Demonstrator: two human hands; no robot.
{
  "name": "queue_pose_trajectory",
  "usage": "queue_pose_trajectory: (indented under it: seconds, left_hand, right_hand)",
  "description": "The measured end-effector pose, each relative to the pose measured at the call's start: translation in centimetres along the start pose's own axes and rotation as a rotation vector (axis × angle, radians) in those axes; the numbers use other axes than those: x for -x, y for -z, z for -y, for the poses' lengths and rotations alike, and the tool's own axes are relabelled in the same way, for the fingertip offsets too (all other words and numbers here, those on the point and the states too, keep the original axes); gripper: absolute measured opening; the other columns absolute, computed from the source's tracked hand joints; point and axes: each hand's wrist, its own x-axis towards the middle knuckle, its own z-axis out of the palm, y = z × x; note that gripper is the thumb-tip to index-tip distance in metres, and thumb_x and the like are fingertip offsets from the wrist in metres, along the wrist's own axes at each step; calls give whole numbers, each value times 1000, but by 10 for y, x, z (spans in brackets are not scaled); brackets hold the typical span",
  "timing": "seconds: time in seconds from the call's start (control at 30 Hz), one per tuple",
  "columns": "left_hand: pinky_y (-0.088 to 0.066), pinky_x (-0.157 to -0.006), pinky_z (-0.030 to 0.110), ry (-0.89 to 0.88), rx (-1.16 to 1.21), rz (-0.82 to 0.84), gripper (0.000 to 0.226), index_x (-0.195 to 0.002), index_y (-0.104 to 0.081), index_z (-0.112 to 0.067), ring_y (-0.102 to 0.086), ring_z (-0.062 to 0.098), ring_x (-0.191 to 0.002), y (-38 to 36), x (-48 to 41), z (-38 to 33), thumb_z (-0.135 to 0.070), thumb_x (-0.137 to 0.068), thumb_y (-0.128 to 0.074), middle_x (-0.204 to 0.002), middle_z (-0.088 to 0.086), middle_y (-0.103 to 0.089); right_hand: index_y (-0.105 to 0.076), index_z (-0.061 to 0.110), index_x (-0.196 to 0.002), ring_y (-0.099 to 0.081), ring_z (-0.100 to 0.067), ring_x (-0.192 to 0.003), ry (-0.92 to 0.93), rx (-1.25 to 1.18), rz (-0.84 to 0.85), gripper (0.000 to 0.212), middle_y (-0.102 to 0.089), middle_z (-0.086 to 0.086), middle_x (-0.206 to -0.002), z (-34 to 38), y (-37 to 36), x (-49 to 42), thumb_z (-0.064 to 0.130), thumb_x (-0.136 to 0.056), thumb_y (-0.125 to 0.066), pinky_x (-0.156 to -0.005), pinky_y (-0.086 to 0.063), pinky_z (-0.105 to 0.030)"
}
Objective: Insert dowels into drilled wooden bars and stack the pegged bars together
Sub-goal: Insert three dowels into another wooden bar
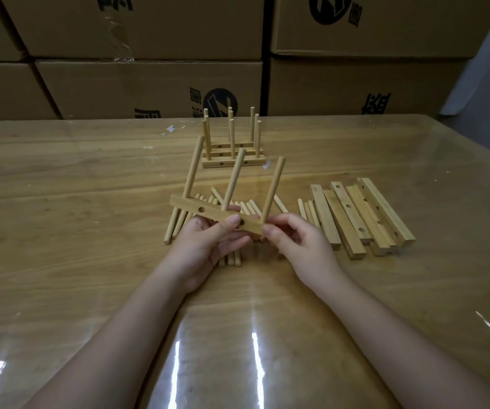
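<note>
At frame centre, our left hand and right hand each pinch a pale drilled wooden bar carrying three round wooden dowels, above the glossy table. More pegged bars stand higher in the frame.

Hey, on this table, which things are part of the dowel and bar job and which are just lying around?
Part of the job: pegged bar, gripped by the left hand and right hand; loose dowels; drilled bars; finished stack at the back.
Just lying about: cardboard boxes behind; tape scrap near the finished stack.
</note>
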Motion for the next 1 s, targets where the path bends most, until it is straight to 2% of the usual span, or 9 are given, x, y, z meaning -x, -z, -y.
queue_pose_trajectory:
  seconds: [0.13, 0.2, 0.3, 0.37, 0.5, 0.63, 0.77, 0.9, 1.0]
  left_hand:
    - [-57, -72, 23, 13, 14, 12, 33, -102, -72, -9, -68, 30, -100, -1, 0, -2, -32, -78, -68, -114, 20, -68]
    - [-57, -74, 23, 18, 9, 16, 35, -104, -73, -7, -68, 30, -102, 0, -1, -3, -32, -81, -66, -114, 22, -67]
    - [-57, -70, 23, 30, -15, 19, 32, -98, -75, -9, -70, 28, -96, 0, -1, -2, -33, -80, -65, -106, 22, -70]
    - [-58, -66, 23, 56, -27, 12, 35, -99, -73, -7, -72, 26, -89, 0, 0, -2, -33, -78, -66, -101, 22, -71]
    - [-58, -64, 23, 82, -34, 55, 52, -117, -56, 0, -72, 23, -85, 1, 0, -2, -29, -76, -69, -102, 25, -70]
    - [-58, -66, 23, 84, -41, 94, 51, -118, -51, -1, -72, 25, -89, 1, 0, -3, -24, -77, -69, -104, 26, -69]
    - [-58, -69, 25, 76, -39, 107, 47, -116, -50, -3, -70, 29, -96, 2, 0, -3, -20, -77, -69, -107, 27, -68]
    - [-58, -71, 25, 71, -50, 116, 46, -116, -50, -4, -69, 29, -98, 2, 1, -3, -20, -77, -69, -108, 27, -68]
    - [-58, -72, 26, 62, -50, 110, 43, -113, -52, -7, -69, 29, -99, 3, 1, -2, -18, -76, -70, -108, 26, -68]
  right_hand:
    - [-60, 41, -90, -60, 3, -78, -13, -57, -49, 6, -66, 17, -80, 1, 2, 0, 38, -85, -57, -66, -47, -12]
    - [-61, 39, -90, -60, 2, -75, -14, -77, -60, 17, -66, 17, -79, 1, 3, 0, 49, -80, -53, -64, -47, -12]
    - [-64, 31, -95, -60, -1, -72, -49, -179, -71, 31, -66, 12, -77, 2, 4, -2, 51, -78, -48, -62, -46, -14]
    - [-64, 26, -100, -59, -4, -70, -80, -281, -95, 37, -64, 11, -75, 4, 7, -4, 51, -79, -48, -61, -46, -16]
    - [-63, 31, -107, -51, -5, -62, -58, -417, -68, 42, -55, 9, -65, 10, 22, -6, 57, -77, -49, -55, -43, -16]
    - [-69, 32, -99, -45, -7, -61, -96, -382, 68, 32, -51, 10, -64, 12, 33, -7, 50, -85, -48, -60, -39, -21]
    - [-72, 30, -84, -48, -6, -63, -122, -368, 89, 26, -54, 10, -65, 12, 38, -8, 46, -81, -52, -63, -43, -22]
    - [-73, 29, -84, -54, -6, -67, -99, -363, 122, 19, -59, 10, -68, 10, 42, -9, 39, -77, -59, -64, -47, -21]
    - [-72, 29, -84, -55, -7, -65, -92, -294, 130, 21, -59, 8, -68, 10, 45, -9, 41, -78, -57, -61, -48, -19]
